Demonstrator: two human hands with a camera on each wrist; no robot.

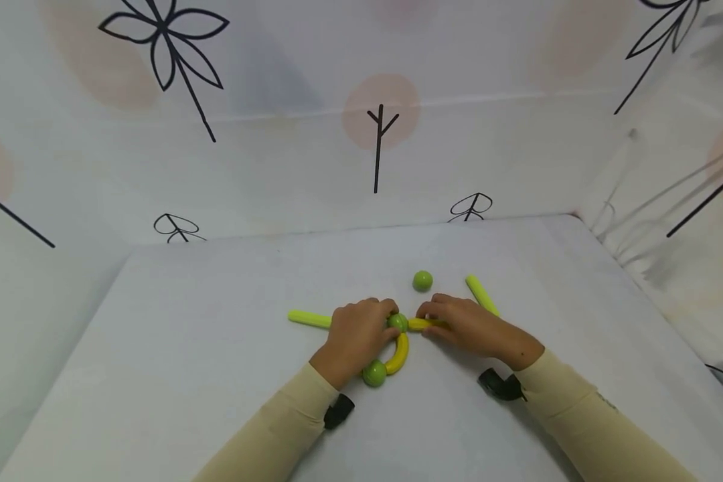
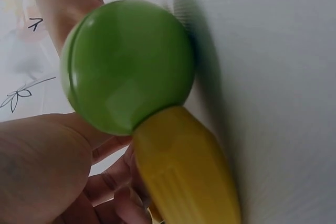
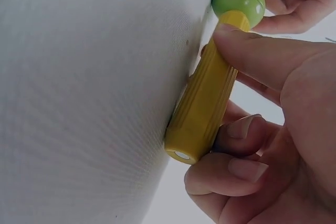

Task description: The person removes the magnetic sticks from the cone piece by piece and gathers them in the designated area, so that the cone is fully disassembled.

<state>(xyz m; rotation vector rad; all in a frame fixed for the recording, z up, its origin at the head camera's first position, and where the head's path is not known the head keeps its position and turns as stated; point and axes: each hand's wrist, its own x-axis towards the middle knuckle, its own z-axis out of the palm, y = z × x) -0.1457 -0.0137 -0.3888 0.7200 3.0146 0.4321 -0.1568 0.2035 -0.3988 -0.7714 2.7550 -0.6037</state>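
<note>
My left hand [image 1: 361, 335] grips a green ball [image 1: 397, 323] between thumb and fingers, above the middle of the table. From the right, my right hand [image 1: 466, 326] pinches a yellow rod [image 3: 202, 98] along its length; one rod end meets that ball, and the free end shows a pale round spot. A curved yellow rod [image 1: 399, 355] runs from the held ball toward me to a second green ball [image 1: 374, 373]. Large in the left wrist view, a green ball [image 2: 128, 66] is joined to a yellow rod [image 2: 186, 166], with left fingers behind.
Another green ball [image 1: 422, 280] lies loose beyond the hands. One lime rod [image 1: 309, 319] lies left of my left hand, and a second lime rod [image 1: 482, 294] lies past my right wrist. White table [image 1: 187, 375] surrounds them; a patterned cloth wall [image 1: 289, 167] rises behind.
</note>
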